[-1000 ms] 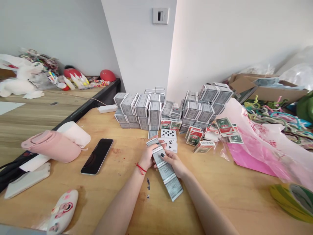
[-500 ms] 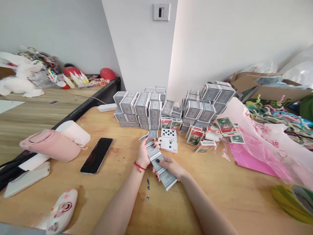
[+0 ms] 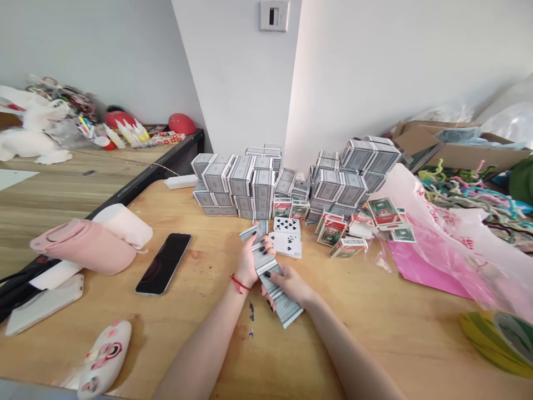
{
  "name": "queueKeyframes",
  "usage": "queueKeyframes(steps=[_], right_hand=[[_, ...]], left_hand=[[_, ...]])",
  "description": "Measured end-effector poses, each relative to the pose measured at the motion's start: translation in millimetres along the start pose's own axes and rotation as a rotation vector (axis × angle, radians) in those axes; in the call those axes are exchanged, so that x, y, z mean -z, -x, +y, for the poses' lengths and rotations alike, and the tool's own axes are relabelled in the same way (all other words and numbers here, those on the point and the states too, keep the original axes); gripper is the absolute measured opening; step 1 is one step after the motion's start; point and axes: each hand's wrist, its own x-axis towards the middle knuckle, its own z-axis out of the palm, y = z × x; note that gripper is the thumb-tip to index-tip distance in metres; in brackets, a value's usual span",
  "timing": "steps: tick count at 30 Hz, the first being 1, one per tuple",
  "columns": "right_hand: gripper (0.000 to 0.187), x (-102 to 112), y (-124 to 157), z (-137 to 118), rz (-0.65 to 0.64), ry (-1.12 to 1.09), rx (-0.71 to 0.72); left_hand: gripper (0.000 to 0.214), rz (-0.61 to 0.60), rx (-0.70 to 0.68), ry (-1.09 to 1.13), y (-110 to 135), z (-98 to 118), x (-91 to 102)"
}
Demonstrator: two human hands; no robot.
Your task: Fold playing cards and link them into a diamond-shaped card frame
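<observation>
A slanting strip of grey-backed playing cards [image 3: 287,310] lies across both hands above the wooden table. My left hand [image 3: 249,262], with a red string at its wrist, grips the upper part, thumb on one side and dark-nailed fingers over the other. Around the lower part my right hand [image 3: 293,284] is closed, its thumb on the card backs and fingertips underneath. Just beyond, face-up spade cards [image 3: 286,244] lie on the table. Next to them a grey-backed card [image 3: 261,226] is partly hidden by my left hand.
Stacked blocks of cards [image 3: 241,178] stand at the back, with another stack [image 3: 345,186] to the right. Card boxes [image 3: 332,230] lie before it. A phone [image 3: 164,263], a pink cup-like item [image 3: 85,244] and yellow tape [image 3: 491,339] are on the table.
The left fingers have shifted slightly over the cards, and the strip's lower end has dipped a little. The camera view has drifted slightly; the other things stay in place.
</observation>
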Motion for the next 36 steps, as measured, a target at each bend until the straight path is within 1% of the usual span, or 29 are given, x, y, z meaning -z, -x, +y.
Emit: queueKeyframes(steps=[4,8,12,18,23,28,29,31,34,36], right_hand=[[0.031,-1.5,-0.2,1.1,0.027,0.018,-0.013],[0.032,0.1,-0.4,2.4,0.034,0.021,-0.013],[0.032,1.5,0.1,2.1,0.05,0.0,-0.009],[0.035,0.7,1.7,-1.3,0.058,-0.017,-0.035],[0.032,-0.2,2.1,-3.2,0.05,-0.008,-0.035],[0.03,2.8,1.8,-7.6,0.048,-0.119,-0.05],[0.032,3.9,1.8,-9.1,0.038,-0.162,-0.055],[0.041,6.0,1.7,-11.9,-0.013,-0.264,-0.083],[0.059,7.6,1.5,-14.1,-0.086,-0.377,-0.196],[0.062,7.1,1.2,-14.3,-0.11,-0.421,-0.266]], left_hand=[[0.018,0.015,0.016,-0.039,2.8,-2.4,-2.0],[0.019,0.002,0.027,-0.073,3.7,-5.0,-2.2],[0.02,-0.026,0.012,-0.086,3.3,-7.9,-1.6],[0.023,0.017,0.009,-0.092,2.6,-10.0,-1.4],[0.028,-0.003,-0.018,-0.106,1.1,-11.7,-1.7],[0.031,0.016,-0.07,-0.138,-2.6,-11.8,1.4],[0.032,0.024,-0.074,-0.128,-3.5,-10.5,2.3],[0.032,0.04,-0.083,-0.094,-5.0,-6.2,4.1],[0.029,0.065,-0.123,-0.051,-6.6,2.2,5.8],[0.028,0.065,-0.136,-0.051,-7.3,6.1,6.5]])
